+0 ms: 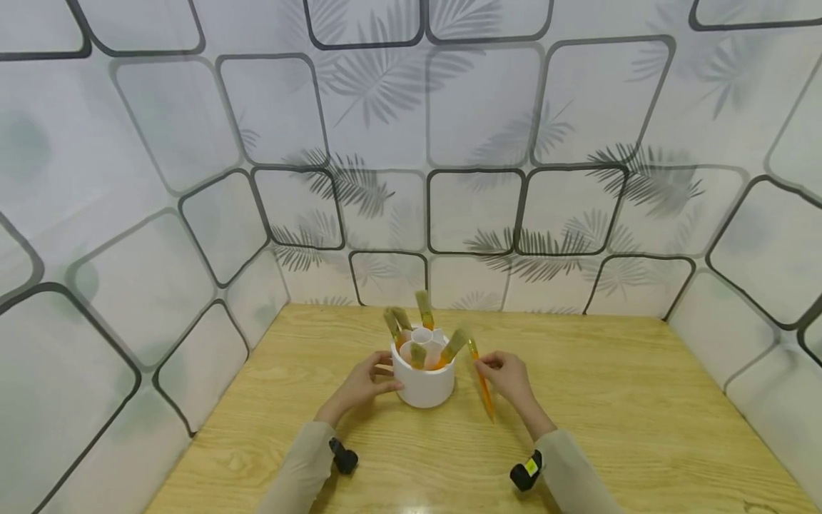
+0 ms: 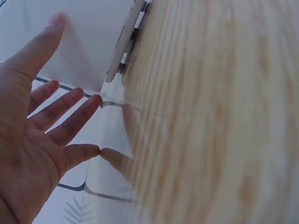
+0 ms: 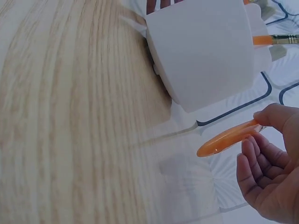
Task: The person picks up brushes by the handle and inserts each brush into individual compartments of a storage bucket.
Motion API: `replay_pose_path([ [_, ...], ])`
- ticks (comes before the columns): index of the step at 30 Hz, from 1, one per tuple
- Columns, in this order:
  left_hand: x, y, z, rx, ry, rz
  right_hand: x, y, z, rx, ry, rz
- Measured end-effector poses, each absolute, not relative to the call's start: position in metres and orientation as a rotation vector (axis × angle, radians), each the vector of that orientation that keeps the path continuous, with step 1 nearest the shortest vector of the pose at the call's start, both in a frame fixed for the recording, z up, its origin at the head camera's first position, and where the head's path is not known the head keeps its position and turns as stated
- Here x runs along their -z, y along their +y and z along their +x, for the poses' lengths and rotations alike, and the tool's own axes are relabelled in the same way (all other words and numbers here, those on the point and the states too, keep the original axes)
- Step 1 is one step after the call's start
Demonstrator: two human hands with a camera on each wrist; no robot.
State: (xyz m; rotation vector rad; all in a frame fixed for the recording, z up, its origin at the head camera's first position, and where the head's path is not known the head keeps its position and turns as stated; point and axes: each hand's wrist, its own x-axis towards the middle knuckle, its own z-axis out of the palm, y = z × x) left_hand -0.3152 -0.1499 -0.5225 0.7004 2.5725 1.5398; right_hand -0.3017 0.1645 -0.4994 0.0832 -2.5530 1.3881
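A white round brush holder (image 1: 424, 389) stands on the table, with several orange-handled paintbrushes (image 1: 454, 345) upright or leaning in it, bristles up. My left hand (image 1: 366, 382) is at its left side, thumb against the wall and fingers spread loosely. In the left wrist view the thumb (image 2: 42, 44) lies along the white wall. Just right of the holder, my right hand (image 1: 507, 375) pinches one paintbrush (image 1: 484, 396) between thumb and fingers. Its bristles point up and its handle tip slants down toward me. The right wrist view shows the orange handle (image 3: 226, 141) angled beside the holder.
A light wooden table (image 1: 616, 400) lies under everything. Walls (image 1: 475, 214) covered with leaf-and-line patterned sheeting rise at the back and on both sides. Each wrist wears a small black camera (image 1: 344, 458).
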Motion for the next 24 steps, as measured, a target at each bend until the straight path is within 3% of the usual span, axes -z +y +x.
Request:
replay_pose_path([
  [24, 0.511, -0.148, -0.307, -1.472, 2.572, 0.702, 0.472, 0.156, -0.301, -1.491, -2.419, 0.126],
])
